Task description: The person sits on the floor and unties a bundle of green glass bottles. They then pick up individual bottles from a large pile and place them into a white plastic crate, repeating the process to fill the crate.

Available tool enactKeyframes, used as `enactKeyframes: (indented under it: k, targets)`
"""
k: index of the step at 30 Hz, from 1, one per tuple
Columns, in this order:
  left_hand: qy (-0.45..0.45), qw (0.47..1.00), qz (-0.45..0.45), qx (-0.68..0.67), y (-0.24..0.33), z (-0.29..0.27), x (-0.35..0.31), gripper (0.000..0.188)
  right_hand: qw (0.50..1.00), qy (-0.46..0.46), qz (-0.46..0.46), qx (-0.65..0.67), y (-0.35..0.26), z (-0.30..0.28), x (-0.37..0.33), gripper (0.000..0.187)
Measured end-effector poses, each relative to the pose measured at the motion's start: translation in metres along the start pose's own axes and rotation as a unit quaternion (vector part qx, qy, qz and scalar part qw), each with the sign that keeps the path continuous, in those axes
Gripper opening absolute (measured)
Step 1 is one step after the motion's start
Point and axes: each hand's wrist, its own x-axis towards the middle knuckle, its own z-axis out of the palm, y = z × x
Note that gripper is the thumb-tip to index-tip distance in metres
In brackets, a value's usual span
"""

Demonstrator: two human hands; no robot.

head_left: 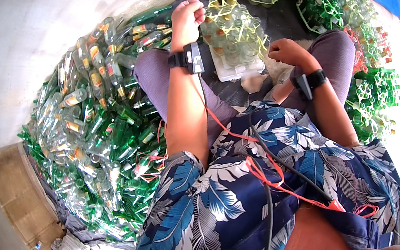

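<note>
A bundle of clear glass bottles stands upright in front of me on a white block. Yellow-green twine is wound around and across the bottles. At the bundle's far left side, my left hand is closed with its fingers curled in. My right hand is also closed, just off the bundle's near right side, beside my knee. The twine runs close to both hands, but I cannot make out what is inside either fist.
A large heap of loose green and clear bottles fills the left side. Tied bottle bundles line the far right, with more green ones nearer. Cardboard leans at the left wall. Red twine lies by the heap.
</note>
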Motion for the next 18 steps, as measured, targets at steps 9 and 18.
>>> enactKeyframes:
  k: [9, 18]
  targets:
    - [0.114, 0.976, -0.014, -0.183, 0.023, -0.016, 0.034, 0.004, 0.892, -0.312, -0.234, 0.231, -0.155, 0.000, -0.035, 0.037]
    - [0.186, 0.953, -0.029, -0.236, 0.005, -0.041, 0.037, 0.008, 0.892, -0.297, -0.247, 0.235, -0.191, 0.034, -0.034, 0.052]
